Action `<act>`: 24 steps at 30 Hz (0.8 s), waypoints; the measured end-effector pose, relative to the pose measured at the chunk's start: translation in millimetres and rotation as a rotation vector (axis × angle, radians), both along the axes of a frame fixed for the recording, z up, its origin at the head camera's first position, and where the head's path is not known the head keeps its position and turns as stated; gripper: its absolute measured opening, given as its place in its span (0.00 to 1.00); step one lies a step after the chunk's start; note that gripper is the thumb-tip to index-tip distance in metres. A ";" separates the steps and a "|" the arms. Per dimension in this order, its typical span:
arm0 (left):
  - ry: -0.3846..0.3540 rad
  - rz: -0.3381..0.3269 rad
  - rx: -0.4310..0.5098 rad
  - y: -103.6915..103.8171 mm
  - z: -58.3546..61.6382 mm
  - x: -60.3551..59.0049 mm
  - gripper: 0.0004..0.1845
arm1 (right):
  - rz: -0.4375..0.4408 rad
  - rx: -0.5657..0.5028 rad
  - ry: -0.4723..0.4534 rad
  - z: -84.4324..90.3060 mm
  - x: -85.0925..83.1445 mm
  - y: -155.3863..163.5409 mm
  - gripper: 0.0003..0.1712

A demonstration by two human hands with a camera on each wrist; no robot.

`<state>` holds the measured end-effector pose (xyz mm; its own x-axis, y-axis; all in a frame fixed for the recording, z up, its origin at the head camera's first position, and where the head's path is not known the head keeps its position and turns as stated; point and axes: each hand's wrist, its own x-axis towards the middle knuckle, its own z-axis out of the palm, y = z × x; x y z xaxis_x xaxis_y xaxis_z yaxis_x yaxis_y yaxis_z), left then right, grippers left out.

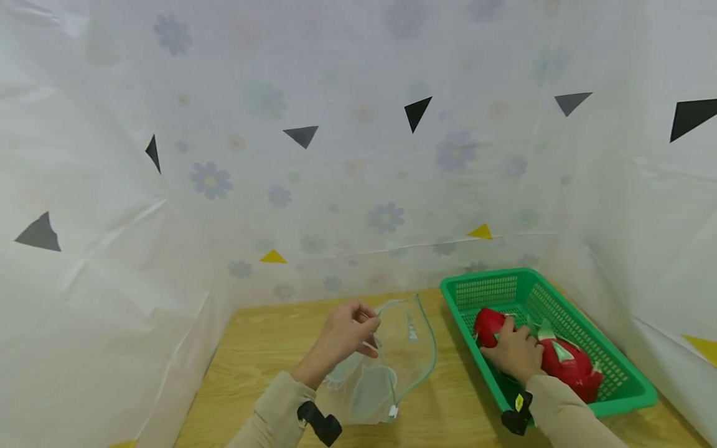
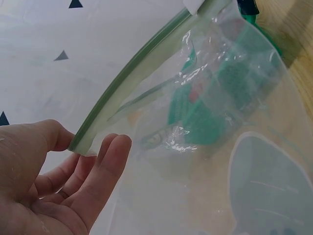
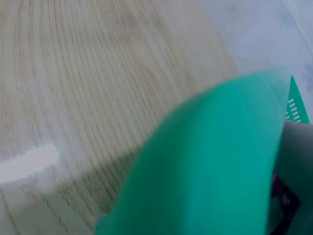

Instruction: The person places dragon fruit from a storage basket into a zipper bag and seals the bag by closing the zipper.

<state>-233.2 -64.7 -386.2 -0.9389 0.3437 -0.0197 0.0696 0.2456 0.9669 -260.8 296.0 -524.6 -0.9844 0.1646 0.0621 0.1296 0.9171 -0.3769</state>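
A clear zip bag (image 1: 392, 361) with a green seal strip stands open on the wooden table (image 1: 257, 348). My left hand (image 1: 347, 333) pinches the bag's upper edge; in the left wrist view the thumb and fingers (image 2: 110, 161) hold the green strip (image 2: 132, 78). A green plastic basket (image 1: 616, 367) sits at the right with two red dragon fruits in it. My right hand (image 1: 512, 351) lies on the nearer-left dragon fruit (image 1: 487, 323), fingers curled over it. The other dragon fruit (image 1: 571, 367) lies beside the hand. The right wrist view shows only the blurred basket rim (image 3: 215, 161) and table.
White flowered sheeting (image 1: 358, 155) with dark and yellow triangle marks walls in the table at the back and both sides. The basket stands close to the right sheet. Bare wood (image 1: 252, 373) lies left of the bag.
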 end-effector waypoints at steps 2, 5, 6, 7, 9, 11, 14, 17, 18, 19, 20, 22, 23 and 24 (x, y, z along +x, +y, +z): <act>0.000 0.000 0.003 0.6 0.0 -0.2 0.13 | -0.018 -0.038 -0.009 3.2 -0.3 1.8 0.60; 0.001 -0.001 0.004 1.0 0.5 -0.3 0.14 | -0.039 -0.105 -0.041 11.8 -0.2 4.3 0.60; 0.001 -0.001 0.005 1.0 0.8 -0.2 0.14 | -0.042 -0.127 -0.051 14.1 -0.1 4.9 0.60; 0.002 -0.001 0.004 0.9 0.8 -0.1 0.14 | -0.043 -0.149 -0.063 16.2 0.1 5.3 0.60; 0.006 0.000 0.005 0.7 1.0 0.3 0.13 | -0.044 -0.190 -0.095 20.1 -0.1 6.1 0.60; 0.006 0.001 0.005 0.7 1.4 0.6 0.13 | -0.045 -0.224 -0.101 21.9 0.1 6.9 0.61; 0.009 0.004 0.006 0.5 1.5 1.0 0.12 | -0.037 -0.285 -0.061 24.4 0.4 8.2 0.61; 0.011 0.006 0.010 -0.6 1.1 1.5 0.12 | -0.021 -0.344 0.008 28.2 1.2 8.3 0.58; 0.011 0.007 0.012 -1.0 1.0 1.7 0.11 | -0.014 -0.369 0.022 29.7 1.6 8.1 0.57; 0.011 0.007 0.016 -1.4 0.8 1.9 0.12 | -0.010 -0.386 0.032 31.0 2.0 7.9 0.56; 0.010 0.006 0.015 -1.8 0.7 2.2 0.12 | -0.008 -0.402 0.036 32.8 2.6 7.6 0.56; 0.009 0.005 0.015 -2.4 0.5 2.8 0.12 | -0.007 -0.429 0.028 36.4 4.0 7.1 0.56; 0.009 0.003 0.015 -2.6 0.4 3.1 0.12 | -0.010 -0.437 0.019 38.4 4.7 6.8 0.57; 0.010 0.002 0.013 -2.8 0.2 3.3 0.12 | -0.011 -0.442 0.009 40.3 5.5 6.6 0.57</act>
<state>-229.8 -67.5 -386.0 -0.9397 0.3418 -0.0061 0.0784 0.2328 0.9694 -255.3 302.6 -484.3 -0.9822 0.1879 -0.0083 0.1336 0.6660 -0.7339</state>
